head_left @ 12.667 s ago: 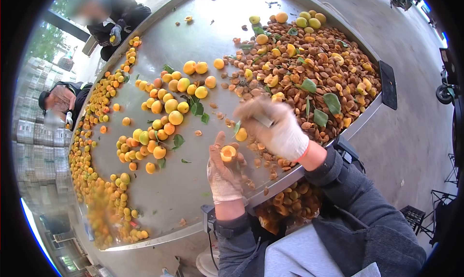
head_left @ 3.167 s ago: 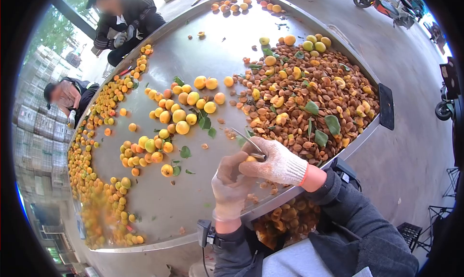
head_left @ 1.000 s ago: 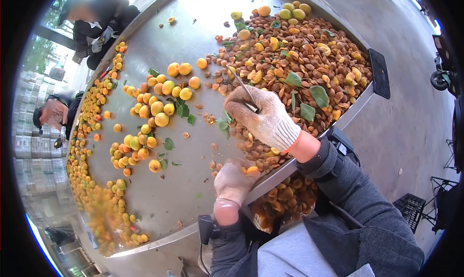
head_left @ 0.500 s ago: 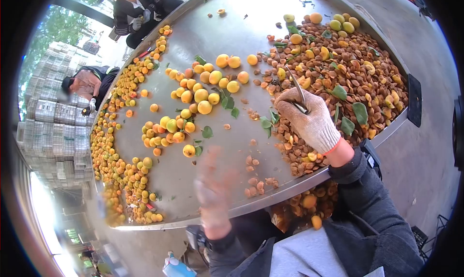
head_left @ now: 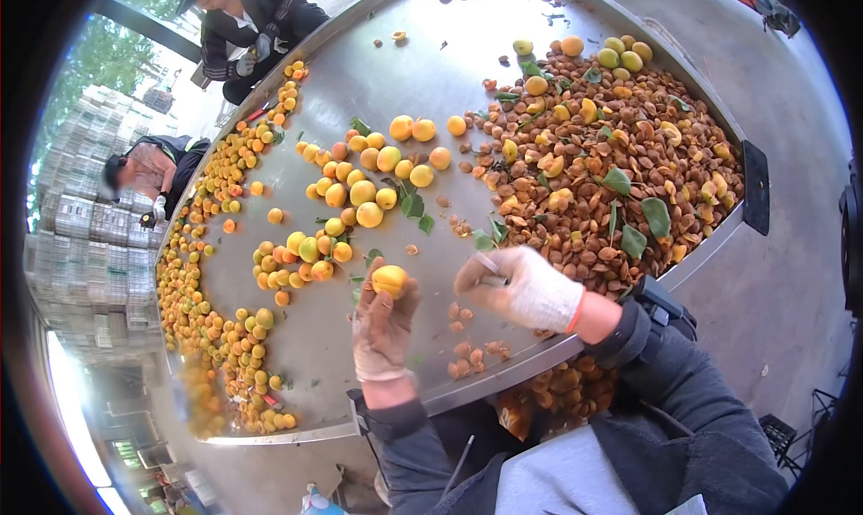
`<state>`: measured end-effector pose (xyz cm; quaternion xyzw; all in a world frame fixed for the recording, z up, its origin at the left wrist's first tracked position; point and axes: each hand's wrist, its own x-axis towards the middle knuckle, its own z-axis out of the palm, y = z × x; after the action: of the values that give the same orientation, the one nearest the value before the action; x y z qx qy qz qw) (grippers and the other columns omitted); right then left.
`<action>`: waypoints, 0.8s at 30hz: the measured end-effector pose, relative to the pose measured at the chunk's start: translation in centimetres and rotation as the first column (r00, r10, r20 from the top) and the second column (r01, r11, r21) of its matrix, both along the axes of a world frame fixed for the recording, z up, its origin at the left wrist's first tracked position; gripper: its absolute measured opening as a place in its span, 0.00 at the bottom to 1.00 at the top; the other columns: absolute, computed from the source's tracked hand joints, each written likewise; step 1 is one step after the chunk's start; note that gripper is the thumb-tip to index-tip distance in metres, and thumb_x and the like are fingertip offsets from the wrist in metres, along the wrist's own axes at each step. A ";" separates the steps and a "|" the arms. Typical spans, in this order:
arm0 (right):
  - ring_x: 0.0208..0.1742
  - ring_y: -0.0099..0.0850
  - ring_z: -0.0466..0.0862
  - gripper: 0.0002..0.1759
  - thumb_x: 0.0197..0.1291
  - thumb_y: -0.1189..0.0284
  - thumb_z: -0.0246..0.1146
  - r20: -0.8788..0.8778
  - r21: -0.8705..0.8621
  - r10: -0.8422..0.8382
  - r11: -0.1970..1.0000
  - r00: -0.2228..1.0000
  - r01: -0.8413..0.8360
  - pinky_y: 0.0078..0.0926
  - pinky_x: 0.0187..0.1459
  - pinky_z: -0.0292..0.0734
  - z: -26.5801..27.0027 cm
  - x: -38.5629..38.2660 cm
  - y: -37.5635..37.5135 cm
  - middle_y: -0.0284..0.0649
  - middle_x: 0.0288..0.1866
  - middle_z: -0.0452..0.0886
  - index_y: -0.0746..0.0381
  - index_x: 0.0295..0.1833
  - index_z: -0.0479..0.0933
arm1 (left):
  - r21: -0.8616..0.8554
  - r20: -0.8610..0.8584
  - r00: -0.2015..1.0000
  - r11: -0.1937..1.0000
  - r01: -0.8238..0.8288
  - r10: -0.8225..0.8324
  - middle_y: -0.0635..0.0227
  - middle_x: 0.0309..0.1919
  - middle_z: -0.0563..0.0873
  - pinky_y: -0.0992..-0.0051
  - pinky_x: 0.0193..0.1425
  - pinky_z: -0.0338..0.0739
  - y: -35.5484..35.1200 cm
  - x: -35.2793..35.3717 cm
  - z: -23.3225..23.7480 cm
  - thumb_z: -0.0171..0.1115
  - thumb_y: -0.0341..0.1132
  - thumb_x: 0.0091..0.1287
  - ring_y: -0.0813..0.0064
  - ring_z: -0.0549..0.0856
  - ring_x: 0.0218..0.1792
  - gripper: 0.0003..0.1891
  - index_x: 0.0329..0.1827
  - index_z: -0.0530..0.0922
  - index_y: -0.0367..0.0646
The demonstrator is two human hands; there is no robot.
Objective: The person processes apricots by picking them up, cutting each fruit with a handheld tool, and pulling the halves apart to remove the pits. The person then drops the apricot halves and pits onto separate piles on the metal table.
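Presenting one apricot [head_left: 389, 280] in the gloved left hand [head_left: 382, 333], with a slim tool [head_left: 491, 269] in the gloved right hand [head_left: 537, 290].

Hands: apart, both raised over the near side of the steel table [head_left: 319, 358]. Change: an apricot, seemingly whole, newly in the left fingertips; by judgement, a fresh piece, cutting not yet begun. Left pose: upright, fingers up around the fruit, forearm rising from the near edge. Right pose: reaching in from the right, fingers curled on the tool, blurred, probably a knife. Nearby: loose pits [head_left: 463, 358] between hands and rim; clustered apricots [head_left: 362, 192] beyond. Right side: heaped pits [head_left: 584, 218] with leaves [head_left: 656, 217]. Below the rim: fruit pieces [head_left: 571, 385]. Far side: two co-workers [head_left: 256, 21] [head_left: 151, 169].
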<state>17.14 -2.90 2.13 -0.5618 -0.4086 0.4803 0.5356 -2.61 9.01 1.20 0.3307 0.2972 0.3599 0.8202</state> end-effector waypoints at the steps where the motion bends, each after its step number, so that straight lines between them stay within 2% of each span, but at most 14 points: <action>1: 0.39 0.30 0.85 0.11 0.55 0.75 0.60 0.025 -0.040 0.082 0.996 0.996 -0.081 0.28 0.46 0.78 0.0 -0.5 -0.2 0.42 0.38 0.86 0.61 0.43 0.82 | -0.003 0.009 1.000 1.000 0.003 -0.003 0.61 0.48 0.83 0.69 0.53 0.83 -0.9 0.9 0.0 0.69 0.33 0.62 0.67 0.85 0.48 0.28 0.64 0.71 0.39; 3: 0.38 0.35 0.85 0.11 0.55 0.74 0.60 0.121 -0.026 0.108 0.994 0.987 -0.105 0.30 0.45 0.78 0.7 -0.8 -0.6 0.44 0.37 0.86 0.60 0.43 0.83 | -0.082 0.142 0.988 0.994 0.067 -0.055 0.60 0.50 0.83 0.69 0.56 0.81 -2.5 2.2 -0.2 0.70 0.34 0.62 0.66 0.84 0.48 0.29 0.65 0.70 0.37; 4: 0.38 0.37 0.85 0.11 0.55 0.74 0.59 0.188 -0.045 0.124 0.992 0.974 -0.117 0.31 0.45 0.78 0.9 -0.8 -0.7 0.45 0.36 0.85 0.60 0.43 0.83 | -0.040 0.162 0.984 0.996 0.085 -0.077 0.60 0.49 0.83 0.68 0.59 0.79 -2.9 3.0 -0.2 0.69 0.34 0.62 0.65 0.84 0.49 0.29 0.65 0.70 0.35; 5: 0.38 0.40 0.85 0.11 0.55 0.74 0.59 0.252 -0.065 0.140 0.990 0.958 -0.127 0.32 0.44 0.78 1.2 -0.7 -0.9 0.46 0.36 0.85 0.60 0.43 0.83 | -0.043 0.167 0.983 0.995 0.090 -0.082 0.60 0.49 0.83 0.68 0.59 0.79 -3.3 3.3 0.0 0.69 0.34 0.62 0.65 0.84 0.49 0.29 0.65 0.70 0.35; 10: 0.39 0.43 0.85 0.11 0.54 0.73 0.59 0.218 -0.063 0.141 0.989 0.966 -0.130 0.34 0.44 0.78 1.4 -0.4 -1.6 0.47 0.36 0.85 0.60 0.42 0.83 | 0.045 0.093 0.995 0.999 0.017 -0.021 0.60 0.47 0.84 0.68 0.59 0.79 -4.5 4.2 0.7 0.70 0.34 0.62 0.66 0.84 0.48 0.29 0.64 0.71 0.33; 12: 0.39 0.43 0.85 0.11 0.54 0.73 0.59 0.344 -0.064 0.141 0.990 0.929 -0.126 0.35 0.43 0.78 1.3 -0.7 -1.7 0.46 0.36 0.85 0.58 0.42 0.83 | 0.034 0.089 0.996 0.999 0.015 -0.018 0.60 0.47 0.84 0.68 0.59 0.79 -4.3 4.1 0.7 0.70 0.32 0.62 0.66 0.85 0.47 0.28 0.63 0.71 0.33; 14: 0.39 0.44 0.85 0.12 0.54 0.73 0.59 0.371 -0.077 0.141 0.990 0.918 -0.121 0.35 0.43 0.78 1.4 -0.9 -1.5 0.46 0.36 0.85 0.57 0.43 0.83 | 0.022 0.086 0.996 1.000 0.007 -0.009 0.60 0.46 0.84 0.69 0.58 0.79 -4.2 3.9 0.8 0.69 0.31 0.62 0.66 0.85 0.46 0.27 0.63 0.71 0.32; 17: 0.38 0.45 0.84 0.14 0.54 0.73 0.58 0.428 -0.117 0.140 0.988 0.893 -0.099 0.37 0.42 0.79 1.7 -1.2 -1.3 0.46 0.36 0.84 0.56 0.46 0.82 | 0.047 -0.013 0.999 0.998 -0.036 0.037 0.60 0.46 0.84 0.71 0.55 0.80 -5.0 4.0 1.5 0.70 0.27 0.60 0.68 0.85 0.45 0.26 0.62 0.72 0.32; 19: 0.37 0.45 0.84 0.15 0.54 0.73 0.58 0.458 -0.147 0.142 0.986 0.878 -0.084 0.38 0.41 0.79 1.6 -1.4 -1.0 0.47 0.36 0.84 0.56 0.47 0.82 | 0.182 -0.142 0.988 0.983 -0.037 0.064 0.62 0.45 0.84 0.75 0.51 0.81 -5.9 4.6 1.9 0.70 0.23 0.58 0.72 0.84 0.44 0.27 0.62 0.72 0.31; 20: 0.37 0.46 0.84 0.15 0.54 0.73 0.58 0.515 -0.192 0.169 0.978 0.840 -0.079 0.39 0.41 0.78 1.5 -1.3 -0.7 0.48 0.35 0.84 0.56 0.48 0.81 | 0.177 -0.144 0.988 0.984 -0.037 0.063 0.62 0.45 0.84 0.75 0.51 0.81 -6.1 4.8 1.6 0.70 0.23 0.58 0.72 0.84 0.44 0.27 0.62 0.72 0.31; 21: 0.37 0.47 0.84 0.16 0.54 0.73 0.58 0.570 -0.235 0.197 0.969 0.798 -0.072 0.40 0.41 0.78 1.3 -1.3 -0.4 0.49 0.35 0.83 0.55 0.49 0.81 | 0.286 -0.195 0.975 0.957 -0.048 0.107 0.63 0.45 0.84 0.76 0.50 0.81 -6.2 5.1 1.3 0.70 0.20 0.57 0.74 0.84 0.44 0.28 0.62 0.72 0.31; 22: 0.35 0.47 0.84 0.13 0.53 0.73 0.59 0.610 -0.235 0.193 0.970 0.768 -0.057 0.39 0.39 0.78 1.0 -1.5 -0.2 0.51 0.33 0.83 0.59 0.44 0.82 | 0.392 -0.242 0.958 0.919 -0.049 0.154 0.64 0.45 0.83 0.77 0.48 0.81 -6.2 5.3 1.1 0.70 0.18 0.56 0.75 0.84 0.44 0.28 0.62 0.72 0.31; 23: 0.35 0.47 0.84 0.13 0.53 0.73 0.59 0.605 -0.242 0.197 0.969 0.772 -0.057 0.39 0.39 0.78 0.6 -1.6 -0.1 0.51 0.33 0.83 0.59 0.44 0.82 | 0.385 -0.248 0.957 0.922 -0.046 0.152 0.64 0.45 0.83 0.77 0.48 0.81 -6.2 5.4 1.1 0.70 0.18 0.56 0.75 0.84 0.44 0.28 0.62 0.72 0.31; 24: 0.34 0.44 0.84 0.11 0.54 0.74 0.60 0.427 -0.274 0.270 0.948 0.863 -0.161 0.37 0.38 0.78 0.3 -1.3 0.2 0.51 0.32 0.83 0.61 0.43 0.82 | 0.365 -0.349 0.923 0.931 -0.025 0.161 0.64 0.45 0.83 0.77 0.49 0.81 -6.2 5.5 1.3 0.70 0.17 0.55 0.75 0.83 0.44 0.29 0.62 0.72 0.31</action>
<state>15.81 -2.71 2.45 -0.6675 -0.5261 0.4347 0.2979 2.94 2.84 2.46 0.5201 0.3935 0.3771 0.6576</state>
